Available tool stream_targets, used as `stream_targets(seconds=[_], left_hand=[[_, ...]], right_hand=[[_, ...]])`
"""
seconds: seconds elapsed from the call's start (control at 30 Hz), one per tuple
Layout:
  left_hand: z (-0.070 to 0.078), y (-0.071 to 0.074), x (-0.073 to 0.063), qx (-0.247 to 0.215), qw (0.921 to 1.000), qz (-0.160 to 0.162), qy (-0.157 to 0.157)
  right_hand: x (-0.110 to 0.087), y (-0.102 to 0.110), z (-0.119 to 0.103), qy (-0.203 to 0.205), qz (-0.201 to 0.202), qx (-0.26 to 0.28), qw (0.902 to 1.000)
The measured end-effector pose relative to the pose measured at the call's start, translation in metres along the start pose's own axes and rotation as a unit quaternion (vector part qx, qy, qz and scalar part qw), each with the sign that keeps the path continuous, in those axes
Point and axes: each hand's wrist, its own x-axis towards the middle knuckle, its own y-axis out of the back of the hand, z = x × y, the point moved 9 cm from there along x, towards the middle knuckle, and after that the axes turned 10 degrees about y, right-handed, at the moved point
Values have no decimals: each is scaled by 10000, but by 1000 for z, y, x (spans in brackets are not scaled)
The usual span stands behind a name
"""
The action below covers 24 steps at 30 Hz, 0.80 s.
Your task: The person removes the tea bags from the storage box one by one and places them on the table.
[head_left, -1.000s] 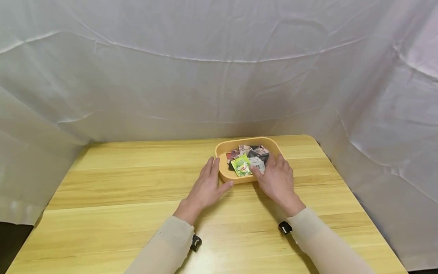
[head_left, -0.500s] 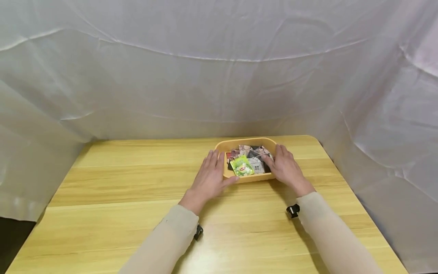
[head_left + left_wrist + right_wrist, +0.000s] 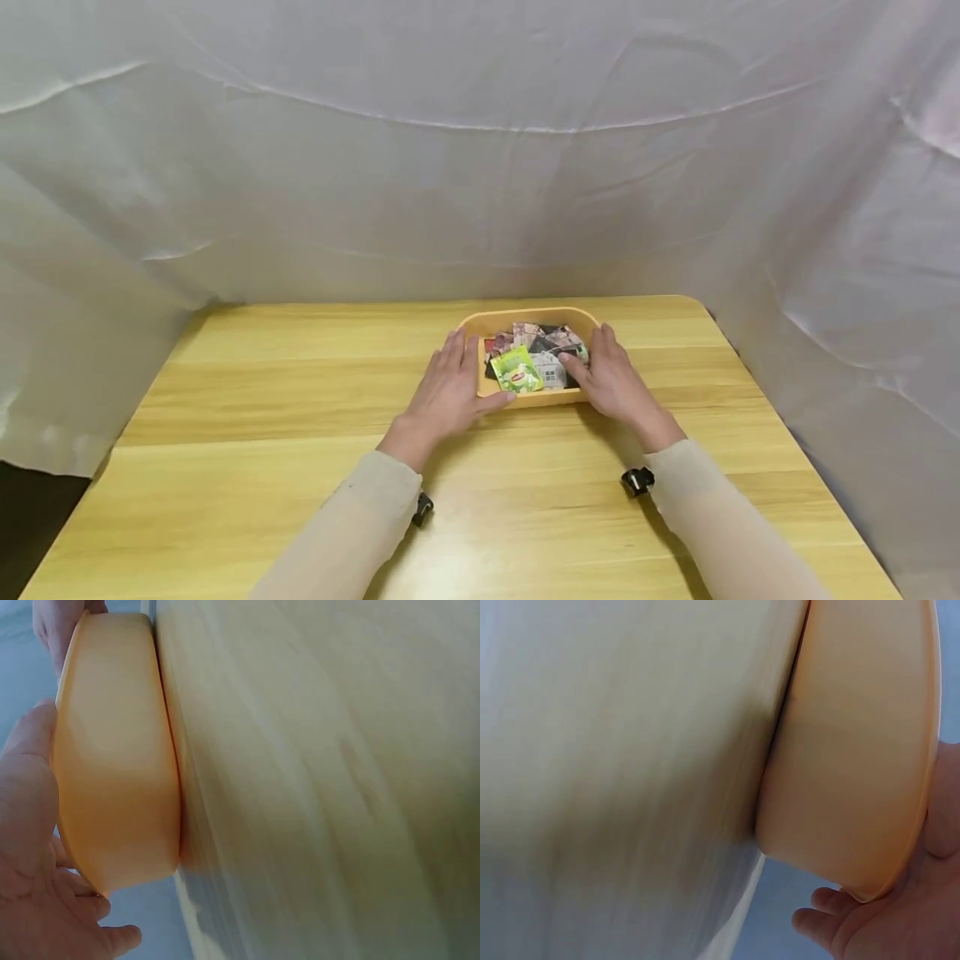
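Tray [image 3: 547,400], lidless, orange-yellow, with rounded corners. Location: right of centre, near the far edge of the wooden table [image 3: 262,400], base apparently resting on the surface, wrinkled pale cloth [image 3: 480,200] behind. Contents: overlapping heap of flat packets [image 3: 542,344]; green sachet [image 3: 516,371] on top toward the front left, grey-white packet [image 3: 550,370] just beside, pinkish packets [image 3: 527,332] toward the far wall, lower layers hidden. State of grip: tray grasped at both ends. Left hand [image 3: 442,402] along the left end, fingers against the outer wall, thumb over the near rim by the corner; right hand [image 3: 624,385] at the right end, thumb over the rim to the inner side, fingers outside. Firmness of either hold not possible to tell. Handling, by judgement: light, stiff-walled, likely moulded plastic; smooth outer faces perhaps slightly slippery against bare skin. Best hold at both short ends, thumbs over the rim, fingers flat outside, level between the two sides. Contents probably thin, pliable, nearly weightless; apt to slide or crease under tilt, little fragility expected. Best taken singly, by an edge.
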Motion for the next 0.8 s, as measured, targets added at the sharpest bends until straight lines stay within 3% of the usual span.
stream_targets(seconds=[0.33,0.8], left_hand=[[-18,8,-2,-96,9998,-126,102],[-30,17,-9,-210,9992,-321,65]], right_hand=[[-4,-13,-20,230,-308,-387,9985],[-4,-22,-24,417,-790,-865,9922]])
